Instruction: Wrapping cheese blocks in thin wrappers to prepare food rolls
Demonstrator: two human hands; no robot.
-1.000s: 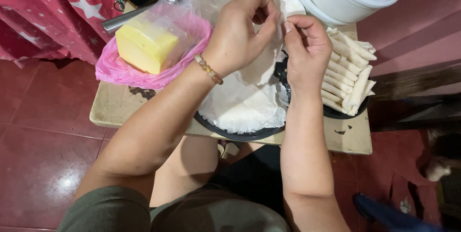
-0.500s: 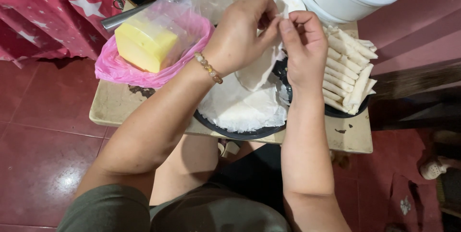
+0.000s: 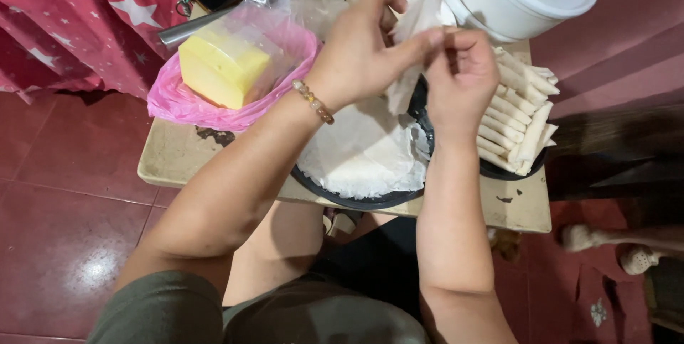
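Note:
My left hand [image 3: 363, 45] and my right hand [image 3: 463, 77] both pinch one thin white wrapper sheet [image 3: 412, 38], which hangs between them above the table. Directly below lies a black round plate [image 3: 356, 200] carrying a stack of white wrapper sheets [image 3: 360, 155]. To the right, a second black plate [image 3: 509, 171] holds several rolled white spring rolls [image 3: 520, 112]. A beaded bracelet [image 3: 313, 102] circles my left wrist.
A yellow block of cheese [image 3: 222, 66] sits in a clear bag over a pink plastic bag [image 3: 185, 105] at the left of the small beige table [image 3: 171, 162]. A white tub [image 3: 506, 2] stands at the back right. Red tiled floor surrounds the table.
Both hands have lifted the wrapper sheet a little higher off the stack, and the sheet now hangs more freely between the fingers.

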